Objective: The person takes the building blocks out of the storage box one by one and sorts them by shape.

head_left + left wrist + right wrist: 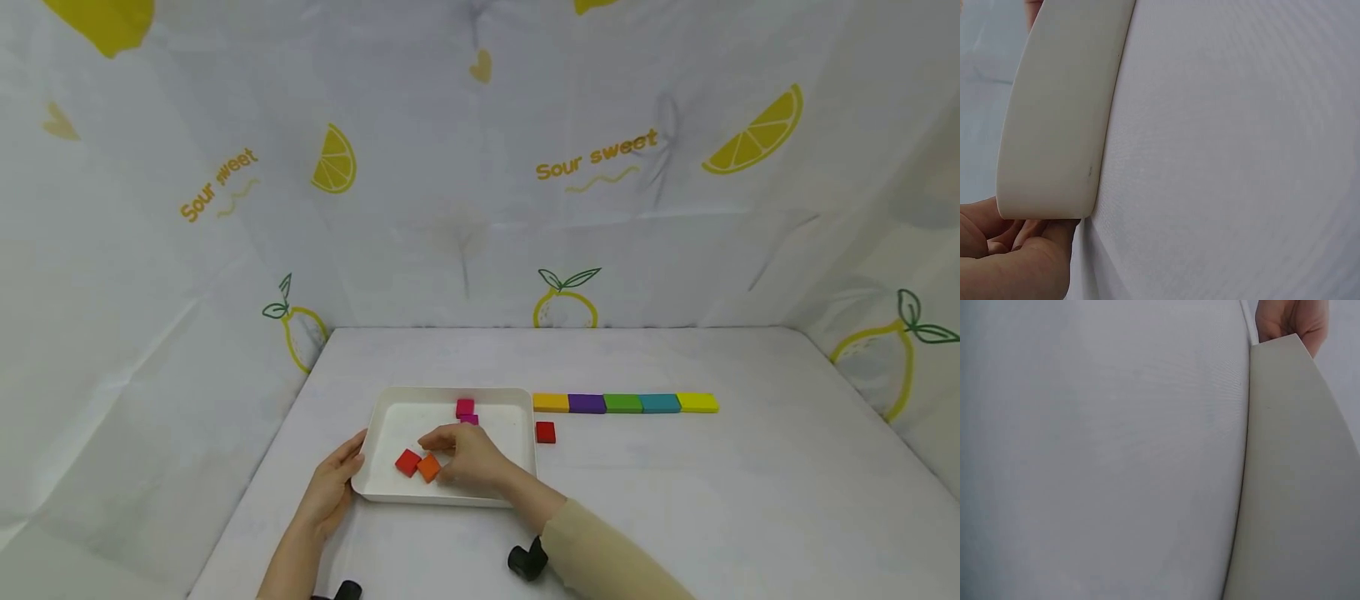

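Observation:
My left hand point(330, 487) holds the left end of a shallow white tray point(378, 417), with fingers against its end wall. In the left wrist view, the fingers point(1041, 256) curl at the tray's corner point(1054, 125). My right hand point(472, 454) reaches over the tray, thumb and forefinger apart. Its thumb is right beside an orange square tile point(428, 467). A red tile point(407, 462) lies against the orange one. Farther back in the tray are a pink tile point(465, 407) and a magenta tile point(469, 419), the latter partly hidden by the right hand.
Right of the tray runs a straight row of tiles: yellow-orange point(551, 403), purple point(587, 404), green point(623, 404), blue point(660, 404) and yellow point(697, 403). Below the row's left end lies another red tile point(545, 432). A white cloth point(675, 500) covers the table.

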The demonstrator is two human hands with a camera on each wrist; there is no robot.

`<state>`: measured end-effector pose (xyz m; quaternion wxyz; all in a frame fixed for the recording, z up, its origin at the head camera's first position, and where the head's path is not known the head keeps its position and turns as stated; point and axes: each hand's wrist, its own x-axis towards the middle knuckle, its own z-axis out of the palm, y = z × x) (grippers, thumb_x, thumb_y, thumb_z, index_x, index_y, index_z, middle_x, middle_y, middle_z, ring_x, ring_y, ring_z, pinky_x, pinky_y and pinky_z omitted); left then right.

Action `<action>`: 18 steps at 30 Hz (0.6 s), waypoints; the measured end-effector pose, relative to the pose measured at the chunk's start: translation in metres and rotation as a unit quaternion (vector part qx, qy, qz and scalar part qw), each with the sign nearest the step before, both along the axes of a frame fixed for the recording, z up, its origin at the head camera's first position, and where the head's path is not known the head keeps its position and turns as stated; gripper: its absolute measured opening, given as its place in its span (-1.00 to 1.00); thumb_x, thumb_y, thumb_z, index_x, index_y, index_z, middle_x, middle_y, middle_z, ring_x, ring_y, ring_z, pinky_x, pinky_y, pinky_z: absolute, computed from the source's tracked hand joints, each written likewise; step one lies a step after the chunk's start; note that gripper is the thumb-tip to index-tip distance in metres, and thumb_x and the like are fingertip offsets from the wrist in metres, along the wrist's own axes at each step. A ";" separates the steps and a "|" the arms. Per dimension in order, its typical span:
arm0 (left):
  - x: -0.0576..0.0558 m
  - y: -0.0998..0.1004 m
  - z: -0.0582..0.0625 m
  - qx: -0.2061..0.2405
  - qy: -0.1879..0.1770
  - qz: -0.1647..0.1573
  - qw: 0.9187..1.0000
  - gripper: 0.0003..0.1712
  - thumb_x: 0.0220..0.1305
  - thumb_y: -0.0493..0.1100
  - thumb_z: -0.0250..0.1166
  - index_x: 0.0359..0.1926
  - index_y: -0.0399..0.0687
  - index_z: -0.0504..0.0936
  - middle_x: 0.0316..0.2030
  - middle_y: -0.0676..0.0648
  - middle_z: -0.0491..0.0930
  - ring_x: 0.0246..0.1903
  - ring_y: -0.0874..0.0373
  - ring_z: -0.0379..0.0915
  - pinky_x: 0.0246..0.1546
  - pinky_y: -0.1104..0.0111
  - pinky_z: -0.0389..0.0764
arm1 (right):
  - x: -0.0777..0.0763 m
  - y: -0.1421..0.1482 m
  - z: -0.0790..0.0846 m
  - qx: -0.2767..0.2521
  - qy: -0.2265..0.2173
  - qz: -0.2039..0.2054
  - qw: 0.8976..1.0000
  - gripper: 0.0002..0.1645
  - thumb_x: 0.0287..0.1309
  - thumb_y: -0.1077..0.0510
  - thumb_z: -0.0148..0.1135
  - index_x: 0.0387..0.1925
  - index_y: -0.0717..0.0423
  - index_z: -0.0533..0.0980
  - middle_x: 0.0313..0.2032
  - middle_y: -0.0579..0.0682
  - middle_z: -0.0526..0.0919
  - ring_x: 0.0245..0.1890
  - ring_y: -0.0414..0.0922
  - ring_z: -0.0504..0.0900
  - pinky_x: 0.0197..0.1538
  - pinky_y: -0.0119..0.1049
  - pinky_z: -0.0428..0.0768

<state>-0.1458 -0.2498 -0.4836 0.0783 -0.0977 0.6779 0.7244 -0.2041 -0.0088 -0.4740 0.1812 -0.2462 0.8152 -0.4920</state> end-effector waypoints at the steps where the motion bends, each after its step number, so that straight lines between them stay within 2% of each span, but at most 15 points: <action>1: 0.000 0.000 0.000 0.001 -0.001 0.001 1.000 -0.38 0.54 -0.30 -0.15 0.54 -0.22 0.00 0.57 -0.21 -0.05 0.52 -0.03 -0.13 0.03 0.82 0.37 | 0.000 -0.001 0.000 -0.001 -0.002 -0.001 1.000 -0.41 -0.10 0.45 0.38 0.05 0.02 0.64 0.02 -0.10 0.74 0.13 -0.12 0.64 0.22 -0.24 0.63; 7: -0.001 0.000 -0.001 0.002 0.001 0.001 1.000 -0.39 0.54 -0.32 -0.16 0.54 -0.24 -0.01 0.57 -0.21 -0.06 0.54 -0.04 -0.16 0.02 0.84 0.36 | -0.001 -0.003 -0.001 0.002 0.006 0.006 1.000 -0.41 -0.10 0.46 0.36 0.03 0.03 0.64 -0.02 -0.11 0.75 0.10 -0.13 0.63 0.25 -0.22 0.60; 12: -0.001 -0.001 0.000 0.000 0.000 -0.004 1.000 -0.39 0.55 -0.32 -0.19 0.54 -0.22 -0.02 0.57 -0.19 -0.07 0.54 -0.01 -0.17 0.02 0.84 0.35 | -0.001 -0.003 -0.001 0.008 0.022 0.008 1.000 -0.43 -0.10 0.48 0.35 0.01 0.04 0.65 -0.09 -0.09 0.76 0.04 -0.13 0.64 0.17 -0.31 0.62; 18: 0.000 -0.001 0.000 -0.001 -0.001 -0.008 1.000 -0.39 0.55 -0.32 -0.19 0.55 -0.22 -0.03 0.57 -0.19 -0.08 0.55 -0.01 -0.18 0.03 0.84 0.35 | 0.000 -0.002 -0.003 0.003 0.019 0.012 1.000 -0.44 -0.06 0.50 0.32 0.01 0.05 0.64 -0.13 -0.09 0.76 0.01 -0.14 0.65 0.07 -0.38 0.65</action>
